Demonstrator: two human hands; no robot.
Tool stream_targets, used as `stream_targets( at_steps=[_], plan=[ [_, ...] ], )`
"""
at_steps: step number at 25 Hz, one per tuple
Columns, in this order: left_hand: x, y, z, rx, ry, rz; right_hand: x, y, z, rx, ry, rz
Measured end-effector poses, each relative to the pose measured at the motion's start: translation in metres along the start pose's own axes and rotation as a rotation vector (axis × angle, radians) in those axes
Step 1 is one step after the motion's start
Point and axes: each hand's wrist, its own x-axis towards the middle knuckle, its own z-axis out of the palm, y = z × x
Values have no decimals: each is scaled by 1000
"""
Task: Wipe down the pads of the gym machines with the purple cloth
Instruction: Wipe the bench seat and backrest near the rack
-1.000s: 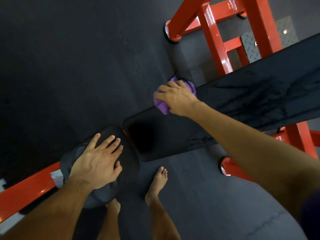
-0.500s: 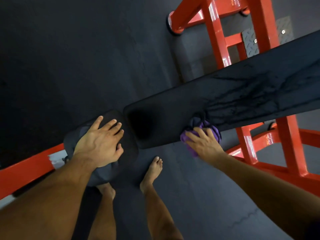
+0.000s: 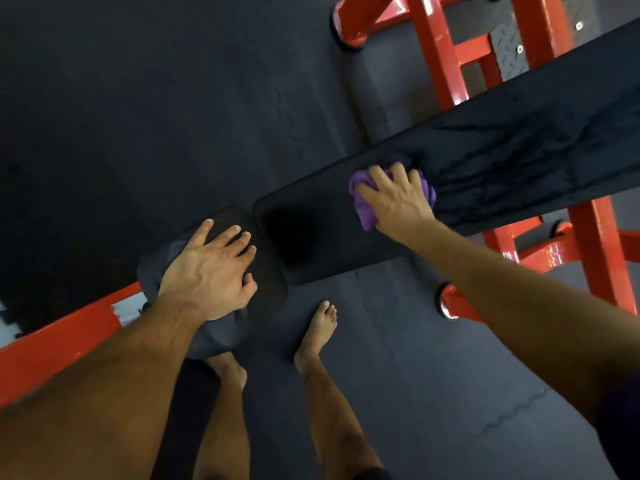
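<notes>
A long black bench pad (image 3: 502,157) runs from the middle of the view up to the right edge, with wet streaks on its right part. My right hand (image 3: 398,199) presses the purple cloth (image 3: 363,206) flat on the middle of this pad, fingers spread over the cloth. A smaller black seat pad (image 3: 266,271) sits just left of the long pad's near end. My left hand (image 3: 211,271) rests flat on that seat pad, fingers straight.
The red steel frame (image 3: 443,74) of the bench rises behind and under the long pad, with a red foot (image 3: 453,303) near my right forearm. A red beam (image 3: 59,334) runs off to the lower left. My bare feet (image 3: 318,327) stand on the dark rubber floor (image 3: 173,98).
My right hand has slid the cloth from the pad's near edge back up onto its top middle. One second ago it was at the far edge. The left hand stays on the seat pad.
</notes>
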Motion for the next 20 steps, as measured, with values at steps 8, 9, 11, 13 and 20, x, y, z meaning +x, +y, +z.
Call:
stream_targets(
  at_steps=[8, 9, 11, 13, 20],
  plan=[
    [4, 0, 4, 31, -10, 19, -61, -18, 15, 53, -60, 66],
    [5, -1, 5, 28, -6, 17, -49, -16, 13, 49, -1, 106],
    [5, 1, 7, 30, 2, 16, -44, -17, 18, 79, 79, 145],
    [3, 2, 9, 51, 22, 15, -58, -35, 38, 118, 143, 132],
    [4, 4, 18, 71, 132, 10, -122, -135, 68, 1507, 377, 1043]
  ],
)
